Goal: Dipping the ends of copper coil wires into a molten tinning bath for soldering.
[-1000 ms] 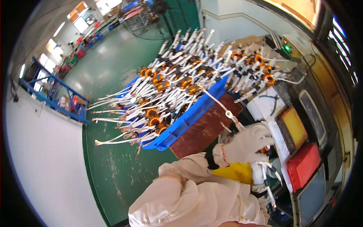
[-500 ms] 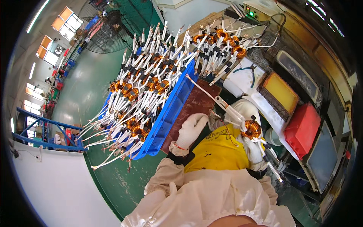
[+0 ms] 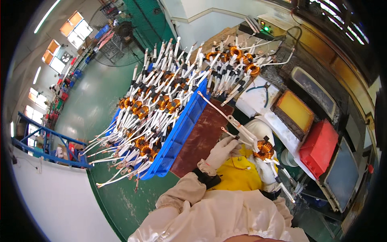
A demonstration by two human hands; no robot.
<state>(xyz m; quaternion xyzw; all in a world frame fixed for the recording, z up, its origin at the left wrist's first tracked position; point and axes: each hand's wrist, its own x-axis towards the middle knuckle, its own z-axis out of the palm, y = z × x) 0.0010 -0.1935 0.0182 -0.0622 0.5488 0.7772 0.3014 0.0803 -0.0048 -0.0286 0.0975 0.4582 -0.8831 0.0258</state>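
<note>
In my white-gloved right hand (image 3: 263, 130) lies a ring-shaped copper-wound coil (image 3: 264, 149) with thick white leads and metal lug ends. Its long leads stretch up-left toward the blue bin and down-right past my wrist; the right fingers are partly hidden by the leads. My left hand (image 3: 221, 153), also gloved, has come in against the coil's left side. Its fingertips are pressed together at a thin lead (image 3: 229, 132) with a bare copper end. Beneath both hands is yellow cloth (image 3: 238, 177) across my lap.
A blue bin (image 3: 171, 151) at left overflows with similar coils; more coils (image 3: 236, 54) are heaped on the bench behind. Pliers (image 3: 264, 90) rest on a white surface. To the right are a yellow-filled tray (image 3: 296, 113), a red bin (image 3: 320, 147) and a grey panel (image 3: 340, 173). A large fan (image 3: 123, 30) stands far left.
My left hand has moved right, from beside the brown board to the thin lead on the coil. My right hand keeps the coil in nearly the same place. The view has tilted slightly.
</note>
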